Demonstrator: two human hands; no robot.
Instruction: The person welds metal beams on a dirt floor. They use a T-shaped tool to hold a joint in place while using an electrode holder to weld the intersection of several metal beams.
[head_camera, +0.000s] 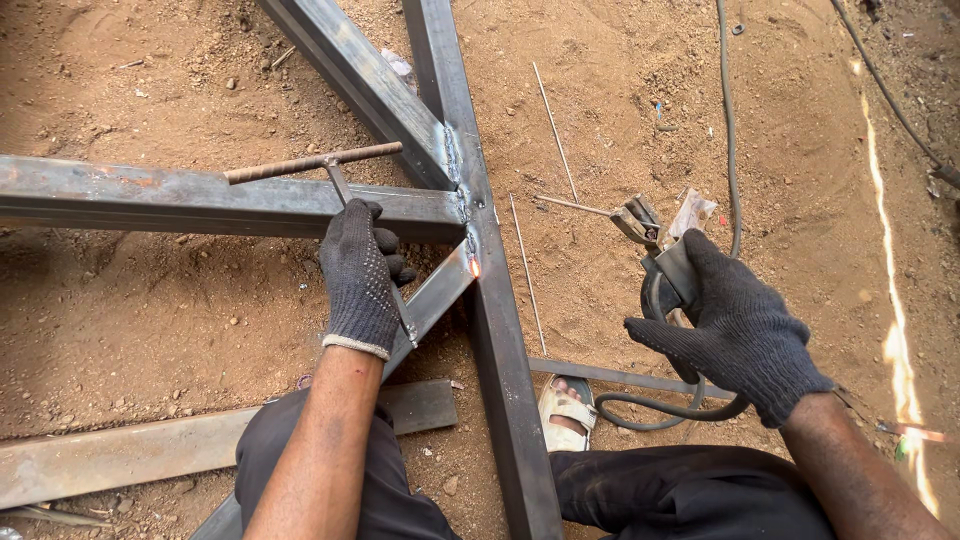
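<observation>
While glowing at joint (475, 267) of steel frame (490, 300) on dirt: L hand (362, 275) closed round hammer (335, 175) over crossbar, R hand (730, 325) closed round welding holder (655, 235), well apart from frame.

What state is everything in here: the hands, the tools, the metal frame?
Left hand: gloved, gripping the hammer.
Hammer: held, head over the frame.
Right hand: gloved, gripping the welding holder.
Welding holder: lifted off the frame, short rod stub clamped.
Steel frame: lying on dirt, one joint glowing orange.
</observation>
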